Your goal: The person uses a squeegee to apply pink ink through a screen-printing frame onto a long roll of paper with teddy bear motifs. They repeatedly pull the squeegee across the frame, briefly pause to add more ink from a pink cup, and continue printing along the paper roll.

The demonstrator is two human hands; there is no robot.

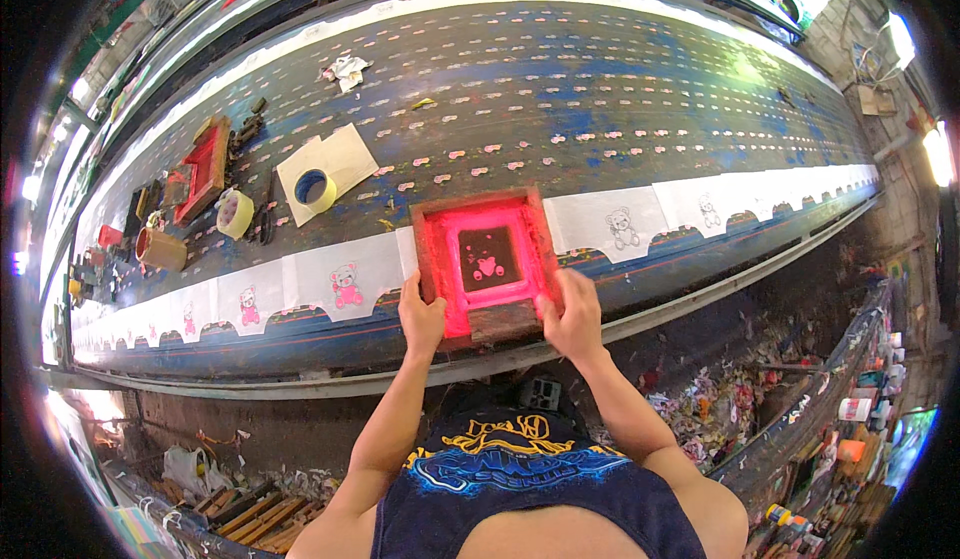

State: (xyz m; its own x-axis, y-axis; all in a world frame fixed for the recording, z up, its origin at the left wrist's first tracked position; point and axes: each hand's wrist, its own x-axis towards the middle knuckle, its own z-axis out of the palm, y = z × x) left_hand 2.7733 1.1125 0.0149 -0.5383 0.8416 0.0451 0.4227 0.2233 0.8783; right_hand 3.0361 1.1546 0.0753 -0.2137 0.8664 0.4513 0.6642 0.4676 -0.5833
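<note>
A small wooden printing screen (pixel 430 259) with bright pink ink round a dark square bearing a bear motif lies over a strip of white cut pieces along the long table's near edge. My left hand (pixel 422 314) grips the frame's left side; my right hand (pixel 575 314) grips its right side. Pieces left of it carry pink bear prints (pixel 346 286); those to the right show bears in dark outline (pixel 622 227). What lies directly beneath the frame is hidden.
Beyond lie a yellow tape roll on a board (pixel 350 156), a red-inked screen (pixel 201 174), pots (pixel 160 251) and a crumpled rag (pixel 346 71) on the long table (pixel 640 104). Below the rail (pixel 700 304) are scraps, wooden pieces and bottles (pixel 860 410).
</note>
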